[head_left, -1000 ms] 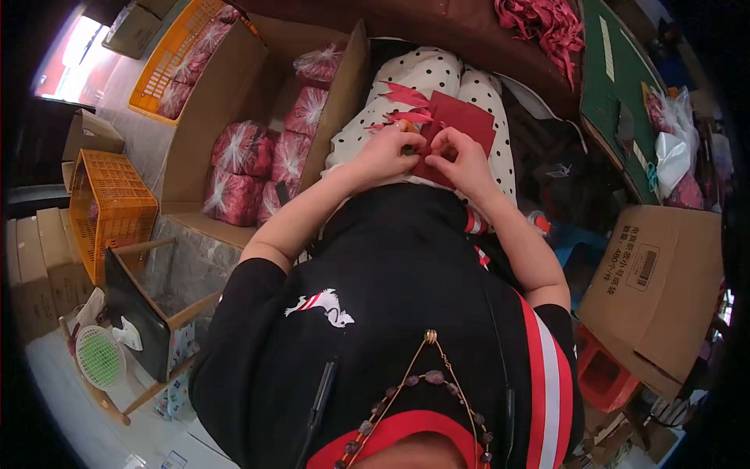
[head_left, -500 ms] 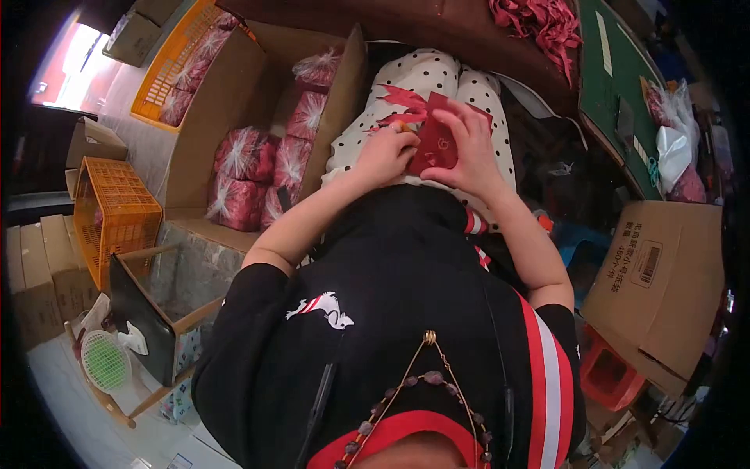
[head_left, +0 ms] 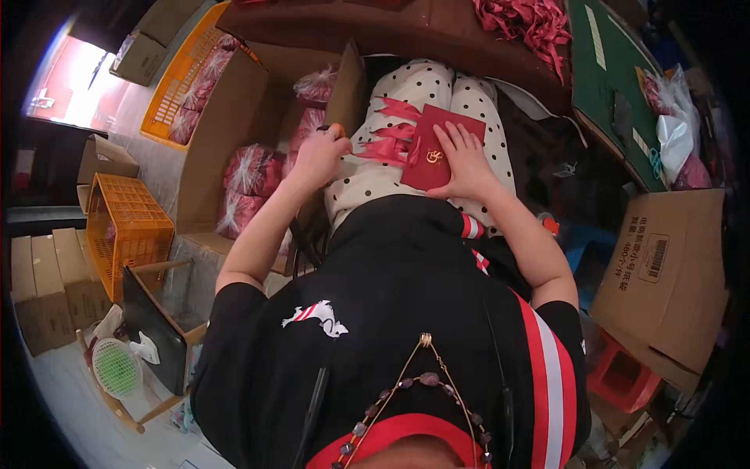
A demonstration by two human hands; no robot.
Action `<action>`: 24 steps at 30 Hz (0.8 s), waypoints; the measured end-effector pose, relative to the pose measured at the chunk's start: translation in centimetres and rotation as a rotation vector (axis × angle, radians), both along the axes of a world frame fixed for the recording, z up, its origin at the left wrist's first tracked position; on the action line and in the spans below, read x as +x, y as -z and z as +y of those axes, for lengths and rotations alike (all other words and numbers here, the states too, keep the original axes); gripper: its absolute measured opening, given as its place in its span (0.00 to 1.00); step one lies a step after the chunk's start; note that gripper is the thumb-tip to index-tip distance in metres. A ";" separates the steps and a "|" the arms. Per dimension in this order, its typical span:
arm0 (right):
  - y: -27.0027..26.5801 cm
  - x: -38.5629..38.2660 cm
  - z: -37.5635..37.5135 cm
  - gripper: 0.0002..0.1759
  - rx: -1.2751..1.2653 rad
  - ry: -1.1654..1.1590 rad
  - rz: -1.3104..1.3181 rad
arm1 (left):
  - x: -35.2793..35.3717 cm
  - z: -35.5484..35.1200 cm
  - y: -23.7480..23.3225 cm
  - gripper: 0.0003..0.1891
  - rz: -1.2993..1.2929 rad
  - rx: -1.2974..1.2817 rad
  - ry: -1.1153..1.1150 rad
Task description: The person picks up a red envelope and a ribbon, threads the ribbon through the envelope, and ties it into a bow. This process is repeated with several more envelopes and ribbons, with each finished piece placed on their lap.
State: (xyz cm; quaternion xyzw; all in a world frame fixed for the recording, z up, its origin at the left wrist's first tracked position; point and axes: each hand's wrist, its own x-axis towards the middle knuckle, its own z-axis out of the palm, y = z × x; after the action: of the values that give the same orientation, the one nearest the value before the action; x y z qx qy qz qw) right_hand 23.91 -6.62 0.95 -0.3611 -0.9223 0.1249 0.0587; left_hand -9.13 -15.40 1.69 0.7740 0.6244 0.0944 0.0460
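A flat red gift bag (head_left: 426, 168) with a gold emblem lies on the lap, over white trousers with black dots (head_left: 418, 78). Pink-red ribbons (head_left: 394, 141) stick out from its left side. My right hand (head_left: 466, 160) rests flat on the bag's right part, fingers spread. To the left, apart from the bag, my left hand (head_left: 319, 160) is closed beside the cardboard box. Something small, orange and dark, shows at its fingertips; its kind is not clear.
An open cardboard box (head_left: 207, 148) at left holds several plastic-wrapped red bundles (head_left: 254, 170). Orange crates (head_left: 129, 227) stand further left. Loose red ribbons (head_left: 522, 27) lie on the brown-covered surface ahead. A green board (head_left: 598, 94) and a large carton (head_left: 660, 273) are on the right.
My left hand has moved from the ribbons leftward to the box's edge. My right hand has gone from gripping the bag's edge to lying flat on it. The bag now lies flatter.
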 end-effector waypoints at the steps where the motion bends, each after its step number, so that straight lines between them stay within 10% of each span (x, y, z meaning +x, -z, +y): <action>1: -0.2 0.0 -0.1 0.76 -0.024 0.000 -0.014 | 0.1 -0.3 0.0 0.08 -0.069 -0.043 -0.031; 5: -2.4 0.8 1.5 0.74 -0.196 -0.011 0.100 | 0.7 2.1 -1.3 0.20 -0.198 0.037 -0.095; 12: -5.5 3.2 15.8 0.16 0.449 0.246 0.527 | 2.3 14.2 -4.0 0.22 -0.169 0.399 -0.007; 24: -8.2 3.4 26.1 0.06 0.630 0.259 0.071 | 1.6 29.7 -7.0 0.37 0.123 0.499 -0.291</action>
State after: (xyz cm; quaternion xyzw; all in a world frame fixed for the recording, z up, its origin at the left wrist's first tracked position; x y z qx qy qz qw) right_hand 27.27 19.44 9.12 -0.4346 -0.8596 -0.1619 0.2148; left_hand -7.54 14.26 8.67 0.6680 0.6880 0.2034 -0.1977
